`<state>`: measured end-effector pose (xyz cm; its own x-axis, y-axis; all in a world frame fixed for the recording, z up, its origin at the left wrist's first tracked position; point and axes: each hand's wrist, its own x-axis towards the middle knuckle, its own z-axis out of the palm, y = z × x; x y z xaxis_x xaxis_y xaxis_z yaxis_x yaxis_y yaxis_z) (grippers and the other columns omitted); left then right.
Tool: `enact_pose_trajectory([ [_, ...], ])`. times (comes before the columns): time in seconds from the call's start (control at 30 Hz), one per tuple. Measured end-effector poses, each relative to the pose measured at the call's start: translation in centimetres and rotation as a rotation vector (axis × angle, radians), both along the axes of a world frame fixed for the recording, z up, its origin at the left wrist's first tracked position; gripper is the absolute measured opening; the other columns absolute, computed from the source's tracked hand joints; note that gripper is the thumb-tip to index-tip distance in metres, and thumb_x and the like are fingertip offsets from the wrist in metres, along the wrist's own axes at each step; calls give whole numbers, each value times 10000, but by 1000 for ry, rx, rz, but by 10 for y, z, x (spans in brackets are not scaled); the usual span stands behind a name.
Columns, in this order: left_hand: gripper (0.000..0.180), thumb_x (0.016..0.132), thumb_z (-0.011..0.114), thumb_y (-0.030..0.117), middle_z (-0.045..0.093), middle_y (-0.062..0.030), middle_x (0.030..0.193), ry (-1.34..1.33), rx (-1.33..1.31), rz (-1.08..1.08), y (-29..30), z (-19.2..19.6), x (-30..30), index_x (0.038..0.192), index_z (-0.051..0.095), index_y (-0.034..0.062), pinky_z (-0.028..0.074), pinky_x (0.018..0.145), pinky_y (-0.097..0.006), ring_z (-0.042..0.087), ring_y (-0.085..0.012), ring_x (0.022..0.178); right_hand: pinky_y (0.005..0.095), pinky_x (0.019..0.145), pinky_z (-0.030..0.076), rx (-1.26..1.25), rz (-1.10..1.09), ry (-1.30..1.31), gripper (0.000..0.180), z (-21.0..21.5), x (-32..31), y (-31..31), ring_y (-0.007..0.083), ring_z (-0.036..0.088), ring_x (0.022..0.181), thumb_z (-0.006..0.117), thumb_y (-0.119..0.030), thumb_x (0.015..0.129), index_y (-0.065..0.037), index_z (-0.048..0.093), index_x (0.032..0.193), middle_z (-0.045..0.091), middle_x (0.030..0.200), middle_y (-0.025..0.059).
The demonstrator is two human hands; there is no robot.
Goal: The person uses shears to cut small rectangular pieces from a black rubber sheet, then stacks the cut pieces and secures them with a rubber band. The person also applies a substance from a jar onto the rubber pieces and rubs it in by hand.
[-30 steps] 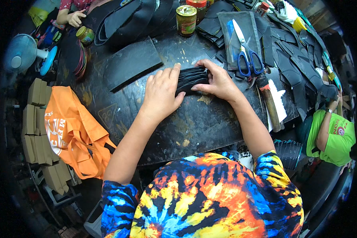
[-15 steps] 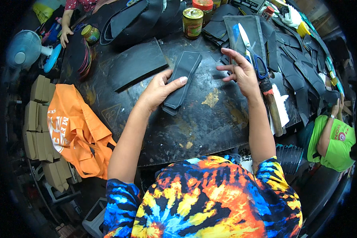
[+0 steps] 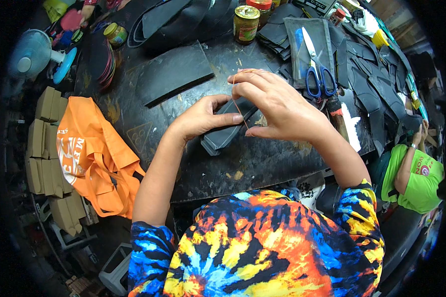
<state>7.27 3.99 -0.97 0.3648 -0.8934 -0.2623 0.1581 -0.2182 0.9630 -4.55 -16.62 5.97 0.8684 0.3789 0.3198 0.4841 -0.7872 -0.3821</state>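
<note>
My left hand (image 3: 195,118) grips a stack of narrow black cut pieces (image 3: 218,140), thumb across the top and fingers at its far side. The stack lies slantwise, just above or on the dark table (image 3: 203,178); I cannot tell which. Over its right end, my right hand (image 3: 285,106) stretches a thin orange-brown rubber band (image 3: 239,110) between its fingers and thumb. The band crosses close to my left thumb tip; whether it goes round the stack cannot be seen. Part of the stack is hidden under my right hand.
Beyond my hands lies a thick black slab (image 3: 176,74). Blue-handled scissors (image 3: 310,47) rest on a clear pouch at the right, near a wooden-handled tool (image 3: 343,123). Jars (image 3: 246,24) stand at the back. An orange bag (image 3: 96,153) hangs left; a green-shirted person (image 3: 415,171) is at right.
My right hand has come left from beside the scissors to the stack, and a stretched rubber band now shows in it. The stack has turned and shifted slightly toward me.
</note>
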Motion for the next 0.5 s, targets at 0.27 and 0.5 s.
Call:
enact_pose_trajectory([
  [0.27,658,821,878,283,702,-71,1194,52,11,-37,6,14,-17,1340,628,-35,493,975,-279,628,-133,1105,489,1130,409,-18,7,34,714,-11,-2,0,369,539,1315,914,-228,595,-81,615,1227,598,1333,143],
  [0.5,626,819,837,236,696,-59,1218,186,-363,-5,19,15,-21,1348,623,-21,470,1027,-282,644,-135,1101,386,952,534,518,-75,378,574,-43,-5,-38,251,696,1079,901,-274,758,10,671,1201,730,1102,136],
])
